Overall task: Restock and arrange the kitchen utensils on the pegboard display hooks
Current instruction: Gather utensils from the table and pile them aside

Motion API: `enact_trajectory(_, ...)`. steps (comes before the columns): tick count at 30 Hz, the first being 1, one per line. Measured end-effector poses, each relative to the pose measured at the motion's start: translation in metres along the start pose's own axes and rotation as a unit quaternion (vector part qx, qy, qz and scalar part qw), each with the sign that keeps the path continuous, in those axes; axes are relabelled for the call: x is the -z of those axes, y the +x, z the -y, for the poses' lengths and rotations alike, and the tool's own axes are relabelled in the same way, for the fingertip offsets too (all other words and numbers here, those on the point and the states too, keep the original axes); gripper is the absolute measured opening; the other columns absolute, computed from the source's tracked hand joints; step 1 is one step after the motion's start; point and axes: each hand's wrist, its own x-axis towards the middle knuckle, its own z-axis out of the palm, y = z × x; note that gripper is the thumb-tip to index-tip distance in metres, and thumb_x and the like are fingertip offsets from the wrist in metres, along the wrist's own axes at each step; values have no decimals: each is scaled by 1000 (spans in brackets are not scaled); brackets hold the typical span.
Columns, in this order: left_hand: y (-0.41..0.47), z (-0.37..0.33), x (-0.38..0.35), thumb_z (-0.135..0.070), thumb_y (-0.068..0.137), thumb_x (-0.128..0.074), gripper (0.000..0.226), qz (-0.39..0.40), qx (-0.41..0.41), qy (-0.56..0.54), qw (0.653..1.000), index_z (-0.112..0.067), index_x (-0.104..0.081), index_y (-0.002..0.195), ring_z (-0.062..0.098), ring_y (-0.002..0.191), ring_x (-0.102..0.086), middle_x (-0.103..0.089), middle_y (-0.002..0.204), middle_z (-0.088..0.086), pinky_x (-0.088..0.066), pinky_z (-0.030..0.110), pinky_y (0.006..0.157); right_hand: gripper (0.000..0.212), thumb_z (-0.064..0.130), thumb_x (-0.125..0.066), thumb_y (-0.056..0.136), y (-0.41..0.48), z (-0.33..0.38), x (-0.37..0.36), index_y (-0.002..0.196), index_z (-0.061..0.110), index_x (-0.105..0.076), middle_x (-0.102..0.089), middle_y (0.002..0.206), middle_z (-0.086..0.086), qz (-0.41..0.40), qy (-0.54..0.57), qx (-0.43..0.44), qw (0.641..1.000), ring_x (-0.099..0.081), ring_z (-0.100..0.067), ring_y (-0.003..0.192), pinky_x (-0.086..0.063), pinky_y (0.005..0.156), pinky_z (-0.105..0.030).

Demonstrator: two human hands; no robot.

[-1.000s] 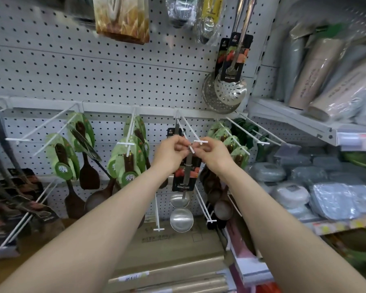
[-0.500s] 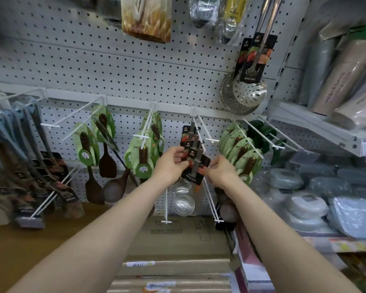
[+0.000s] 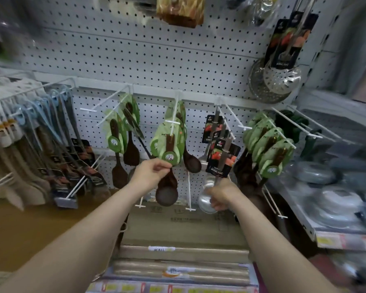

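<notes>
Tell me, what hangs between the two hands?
In the head view, a dark spoon, pinched near its top by the left hand, and a white hook; the right hand holds a steel ladle.

Left grip (image 3: 151, 174) left steel ladle (image 3: 205, 202), now pinches wooden spoon (image 3: 166, 194); right grip (image 3: 220, 194) dropped to ladle bowl

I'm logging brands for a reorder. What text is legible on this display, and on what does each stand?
"HONG JAY", final letter unclear: front ladle's black card.
Same line, fainter: skimmer's black card.
Round logo, one stylised character, unreadable: green spoon card.
Print too blurred to read: cardboard box, shelf price labels.
</notes>
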Motion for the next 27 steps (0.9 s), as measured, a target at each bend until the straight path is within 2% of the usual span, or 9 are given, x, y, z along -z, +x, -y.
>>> enact_trajectory(2, 7, 10, 10, -17, 89, -66, 11, -25, 10, 12, 1000, -27, -69, 93, 6, 89, -62, -69, 94, -5, -49, 23, 83, 14, 17, -67, 90, -1, 6, -12, 93, 8, -57, -67, 82, -15, 16, 18, 13, 1000, -66, -25, 65, -59, 63, -36)
enact_trajectory(4, 17, 19, 19, -16, 91, -64, 11, -44, 15, 17, 999, -26, -67, 94, 10, 90, -62, -67, 93, -5, -50, 28, 86, 16, 16, -69, 89, 1, 21, -24, 97, 14, -57, -66, 84, -10, 7, 73, 58, 996, -63, -20, 68, -59, 69, -35)
enact_trajectory(7, 30, 31, 31, -11, 90, -62, 14, -59, 22, 8, 998, -24, -60, 96, 16, 91, -62, -63, 90, -5, -50, 34, 93, 35, 20, -75, 85, 8, 46, -41, 113, 18, -54, -67, 96, -3, -20, 118, 115, 986, -66, -20, 86, -55, 89, -39)
enact_trajectory(9, 38, 40, 39, -9, 89, -64, 19, -56, 19, -9, 998, -25, -57, 98, 17, 91, -61, -62, 93, -4, -50, 36, 95, 39, 21, -77, 83, 13, 63, -55, 115, 20, -54, -67, 99, 1, -33, 129, 131, 982, -67, -21, 96, -53, 94, -44)
enact_trajectory(13, 47, 55, 44, -10, 90, -63, 32, -37, 2, 30, 999, -17, -57, 120, 17, 99, -60, -62, 109, 2, -47, 33, 96, 45, 16, -82, 76, 27, 82, -83, 114, 16, -59, -70, 105, 1, -50, 165, 128, 977, -67, -21, 101, -54, 93, -46)
enact_trajectory(16, 53, 67, 45, -14, 91, -61, 44, -3, -10, 60, 998, -18, -51, 133, 22, 110, -59, -63, 117, 6, -46, 36, 98, 45, 9, -80, 79, 29, 85, -101, 117, 16, -56, -69, 110, -2, -40, 251, 100, 962, -65, -19, 103, -55, 88, -38)
enact_trajectory(21, 63, 77, 43, -8, 94, -56, 45, 47, -28, 71, 996, -15, -49, 137, 22, 126, -53, -59, 133, 5, -38, 30, 106, 30, 1, -71, 86, 18, 80, -116, 114, 8, -63, -67, 98, -5, -10, 327, 108, 939, -63, -16, 91, -54, 71, -20)
enact_trajectory(24, 69, 78, 39, -6, 95, -53, 44, 51, -44, 68, 995, -15, -49, 138, 21, 127, -51, -58, 135, 4, -37, 29, 106, 20, 2, -72, 85, 14, 69, -113, 101, 13, -67, -68, 92, -5, 20, 332, 110, 937, -64, -14, 84, -54, 73, -21)
enact_trajectory(27, 72, 78, 36, -10, 97, -51, 39, 58, -47, 78, 994, -16, -52, 135, 25, 124, -53, -59, 133, 5, -40, 31, 102, 22, 4, -75, 83, 14, 57, -105, 100, 16, -68, -71, 95, -5, 48, 322, 109, 939, -65, -15, 88, -54, 76, -24)
